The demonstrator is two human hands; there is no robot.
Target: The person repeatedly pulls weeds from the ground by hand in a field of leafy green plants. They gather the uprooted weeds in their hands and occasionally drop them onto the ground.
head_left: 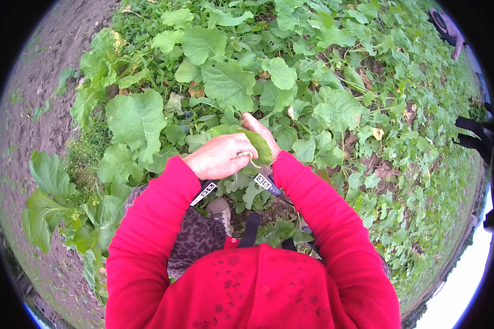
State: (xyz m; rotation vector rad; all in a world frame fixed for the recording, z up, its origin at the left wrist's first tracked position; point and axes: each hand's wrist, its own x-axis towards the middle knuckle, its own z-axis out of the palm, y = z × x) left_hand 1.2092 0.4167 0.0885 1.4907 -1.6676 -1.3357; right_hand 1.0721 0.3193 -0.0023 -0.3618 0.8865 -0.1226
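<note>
Near the middle of the head view, my left hand (223,156) is closed around a thin pale stalk or root (246,155). A green leaf (262,149) curves just behind its fingers, between the two hands. My right hand (262,133) reaches forward among the leaves; its fingertips are partly hidden by foliage, and whether it grips anything cannot be told. Broad leaves of leafy green plants (229,84) spread in front of both hands. A strap with a printed tag hangs at each wrist.
Bare soil (53,94) runs along the left side. Large leafy plants (51,205) stand at the lower left, beside my patterned trouser leg (193,242) and shoe (220,210). Low greens with dry leaves (377,133) cover the right. Another person (448,28) is at the upper right.
</note>
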